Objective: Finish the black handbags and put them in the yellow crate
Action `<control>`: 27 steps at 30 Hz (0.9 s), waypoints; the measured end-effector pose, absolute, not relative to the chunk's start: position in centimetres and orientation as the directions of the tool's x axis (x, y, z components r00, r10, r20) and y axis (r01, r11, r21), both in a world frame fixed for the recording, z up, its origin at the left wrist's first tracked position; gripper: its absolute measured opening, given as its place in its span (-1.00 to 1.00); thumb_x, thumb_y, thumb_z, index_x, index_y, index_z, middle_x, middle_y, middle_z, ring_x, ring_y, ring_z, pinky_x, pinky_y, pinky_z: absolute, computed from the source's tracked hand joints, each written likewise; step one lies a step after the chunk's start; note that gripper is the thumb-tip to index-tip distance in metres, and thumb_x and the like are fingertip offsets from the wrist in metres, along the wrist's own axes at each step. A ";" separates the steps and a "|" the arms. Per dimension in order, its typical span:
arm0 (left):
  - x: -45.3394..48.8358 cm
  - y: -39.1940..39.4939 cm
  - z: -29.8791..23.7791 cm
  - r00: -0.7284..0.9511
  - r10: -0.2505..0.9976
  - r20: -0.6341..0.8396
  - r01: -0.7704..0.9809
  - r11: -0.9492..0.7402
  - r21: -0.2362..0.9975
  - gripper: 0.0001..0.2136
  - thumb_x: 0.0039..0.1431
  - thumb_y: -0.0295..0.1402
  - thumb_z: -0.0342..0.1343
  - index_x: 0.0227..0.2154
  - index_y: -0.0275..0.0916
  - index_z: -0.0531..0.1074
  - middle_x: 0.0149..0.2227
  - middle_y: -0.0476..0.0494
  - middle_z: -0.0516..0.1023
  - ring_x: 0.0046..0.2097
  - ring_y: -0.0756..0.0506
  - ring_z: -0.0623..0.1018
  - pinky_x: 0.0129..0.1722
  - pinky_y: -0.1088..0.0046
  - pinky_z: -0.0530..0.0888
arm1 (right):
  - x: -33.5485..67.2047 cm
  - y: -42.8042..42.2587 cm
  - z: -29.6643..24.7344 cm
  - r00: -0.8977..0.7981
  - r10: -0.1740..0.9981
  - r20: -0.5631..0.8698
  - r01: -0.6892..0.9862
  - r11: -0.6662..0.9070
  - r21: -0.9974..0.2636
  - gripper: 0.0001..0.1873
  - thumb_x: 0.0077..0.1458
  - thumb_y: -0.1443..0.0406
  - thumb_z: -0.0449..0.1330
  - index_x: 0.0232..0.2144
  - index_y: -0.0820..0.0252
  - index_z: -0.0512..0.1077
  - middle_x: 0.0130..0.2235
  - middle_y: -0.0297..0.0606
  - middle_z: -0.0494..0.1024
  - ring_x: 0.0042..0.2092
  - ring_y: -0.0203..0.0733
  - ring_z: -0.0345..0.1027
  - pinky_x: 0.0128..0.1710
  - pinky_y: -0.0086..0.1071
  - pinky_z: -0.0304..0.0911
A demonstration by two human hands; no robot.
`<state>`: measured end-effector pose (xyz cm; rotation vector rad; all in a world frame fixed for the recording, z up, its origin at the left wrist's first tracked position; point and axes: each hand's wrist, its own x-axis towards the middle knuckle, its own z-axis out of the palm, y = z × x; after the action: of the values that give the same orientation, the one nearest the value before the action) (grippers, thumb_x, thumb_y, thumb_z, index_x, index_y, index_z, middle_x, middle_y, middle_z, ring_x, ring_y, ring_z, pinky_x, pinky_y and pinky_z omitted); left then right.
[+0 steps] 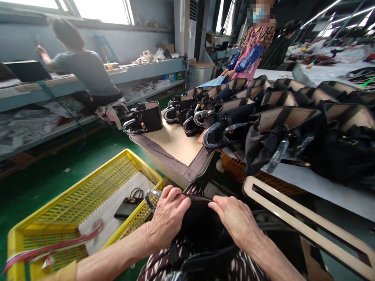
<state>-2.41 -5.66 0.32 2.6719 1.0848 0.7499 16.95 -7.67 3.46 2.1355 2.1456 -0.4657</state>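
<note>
A black handbag (205,222) rests on my lap, its opening facing up between my hands. My left hand (172,208) is closed over the left part of its top edge, fingers curled. On the right part of the same edge, my right hand (231,214) pinches the rim between thumb and fingers. A plastic-wrapped handle (150,199) sticks out beside my left hand. The lower part of the bag is dark, and its details are hard to make out.
To the left stands a yellow basket (73,195) with a small black handbag (129,207) inside. Ahead, a padded table (172,146) bears a standing black bag (146,117), near many similar bags (263,117). A beige slotted frame (304,226) juts in from the right. Several people work beyond.
</note>
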 end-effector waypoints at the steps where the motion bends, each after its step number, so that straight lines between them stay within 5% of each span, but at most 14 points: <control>1: -2.5 -5.4 0.3 0.559 0.736 0.383 0.627 -0.677 0.385 -0.85 0.15 -0.53 -0.12 -0.43 -0.25 0.32 -0.45 -0.08 0.40 -0.23 -0.08 0.32 -0.13 0.31 0.27 | 16.9 -7.7 3.5 -0.035 0.964 -0.263 0.987 -0.009 -0.163 -0.66 0.18 0.18 -0.04 -0.54 0.10 0.40 -0.48 -0.29 0.56 -0.38 -0.13 0.46 -0.49 -0.39 0.00; 6: -3.0 -3.7 -0.4 0.411 0.861 0.299 0.573 -0.499 0.650 -0.92 0.06 -0.53 0.01 -0.38 -0.24 0.29 -0.37 -0.04 0.37 -0.27 -0.03 0.33 -0.26 0.46 0.33 | 17.1 -8.0 3.8 -0.068 0.957 -0.281 0.983 0.017 -0.181 -0.66 0.19 0.18 -0.05 -0.55 0.09 0.37 -0.51 -0.32 0.54 -0.39 -0.13 0.46 -0.50 -0.39 -0.03; 15: -3.0 -2.4 0.3 0.438 0.891 0.117 0.435 -0.323 0.841 -0.77 -0.04 -0.59 0.04 -0.29 -0.23 0.29 -0.36 -0.01 0.31 -0.27 -0.01 0.32 -0.21 0.49 0.28 | 17.7 -8.2 3.3 -0.042 0.939 -0.340 0.976 -0.034 -0.215 -0.63 0.19 0.16 -0.09 -0.58 0.11 0.30 -0.54 -0.35 0.50 -0.42 -0.19 0.42 -0.48 -0.43 -0.03; 27: -4.0 -0.4 0.5 0.627 0.776 -0.070 0.354 -0.204 0.913 -0.82 -0.01 -0.40 0.10 -0.29 -0.26 0.43 -0.27 -0.05 0.38 -0.20 -0.04 0.37 -0.14 0.51 0.28 | 17.8 -8.3 3.3 -0.053 0.939 -0.339 0.952 -0.055 -0.300 -0.63 0.18 0.15 -0.09 -0.59 0.13 0.27 -0.55 -0.36 0.46 -0.48 -0.26 0.34 -0.47 -0.43 -0.05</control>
<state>-4.03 -0.43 0.52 1.8029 0.9121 0.5042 17.84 -8.27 3.27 2.1421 2.1405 -0.7238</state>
